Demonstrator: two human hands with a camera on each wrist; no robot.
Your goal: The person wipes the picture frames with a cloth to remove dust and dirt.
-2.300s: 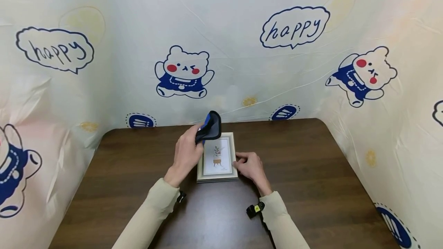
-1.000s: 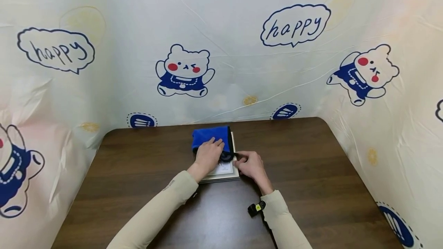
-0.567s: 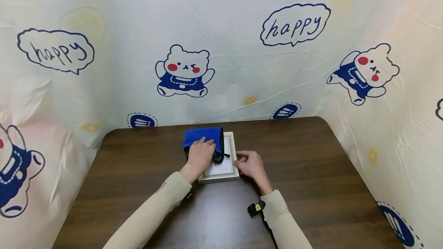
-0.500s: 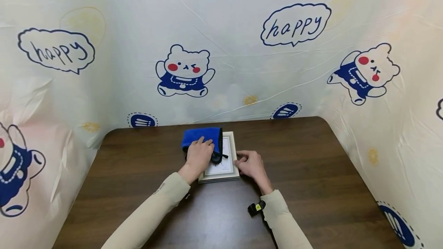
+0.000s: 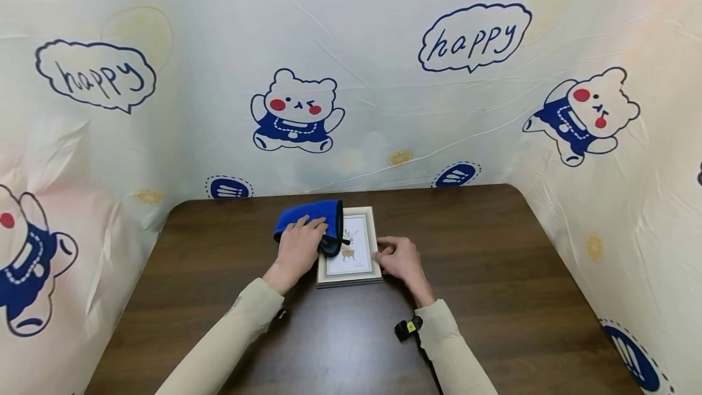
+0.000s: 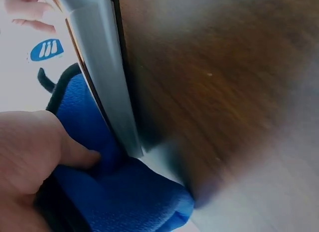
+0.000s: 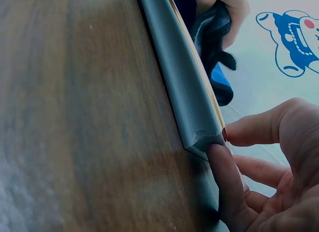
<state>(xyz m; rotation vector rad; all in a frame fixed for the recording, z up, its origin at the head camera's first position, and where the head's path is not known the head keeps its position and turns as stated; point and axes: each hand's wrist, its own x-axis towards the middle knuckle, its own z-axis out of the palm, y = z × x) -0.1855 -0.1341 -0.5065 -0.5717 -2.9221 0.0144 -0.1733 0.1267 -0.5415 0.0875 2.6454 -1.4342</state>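
A cream picture frame (image 5: 322, 270) with a potted-plant print lies flat on the table. My left hand (image 5: 298, 245) holds a folded blue cloth (image 5: 307, 209) with black edging and a small black loop over the frame's left part. In the left wrist view the thumb presses into the blue cloth (image 6: 124, 197), which hangs past the frame's side edge (image 6: 107, 77). At the frame's right edge, my right hand (image 5: 400, 259) pinches it. The right wrist view shows thumb and forefinger of the right hand (image 7: 279, 162) on the corner of the picture frame (image 7: 184, 82).
The dark brown wooden table (image 5: 471, 297) extends around the frame on every side. Behind and beside it hangs a pale curtain (image 5: 378, 29) printed with bears and "happy" bubbles. A small black camera (image 5: 407, 328) sits at the right wrist.
My left hand has laid the cloth on the frame, then slid it leftward, uncovering more of the plant print. My right hand has kept its grip on the right edge.
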